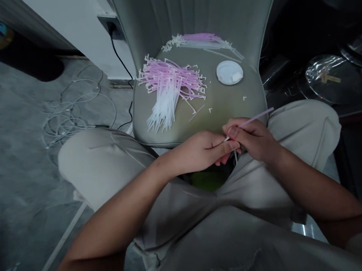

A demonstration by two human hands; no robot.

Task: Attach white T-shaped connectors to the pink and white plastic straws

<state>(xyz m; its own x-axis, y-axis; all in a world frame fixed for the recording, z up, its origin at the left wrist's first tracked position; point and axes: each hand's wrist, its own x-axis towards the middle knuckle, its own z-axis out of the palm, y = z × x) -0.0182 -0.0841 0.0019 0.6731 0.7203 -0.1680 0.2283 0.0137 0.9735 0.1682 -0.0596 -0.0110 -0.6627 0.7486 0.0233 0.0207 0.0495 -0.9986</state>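
Note:
My right hand (254,138) is closed around a thin pink stick (256,116) that slants up to the right past my fingers. My left hand (210,149) is closed too, its thumb and fingers pinched against my right fingertips. A small white tip (226,139) shows between the hands; I cannot tell whether it is a separate piece. Beyond my hands, on a grey chair seat, lies a pile of pink sticks (171,74) with small white angled ends. Plain white sticks (165,107) lie across its front.
On the chair (239,103) sit a white round lid (229,72) with a small white piece in it, another row of sticks (203,40) at the back, and small white angled bits (210,110). Coiled cable (69,117) lies on the floor at left, near a wall socket (111,27).

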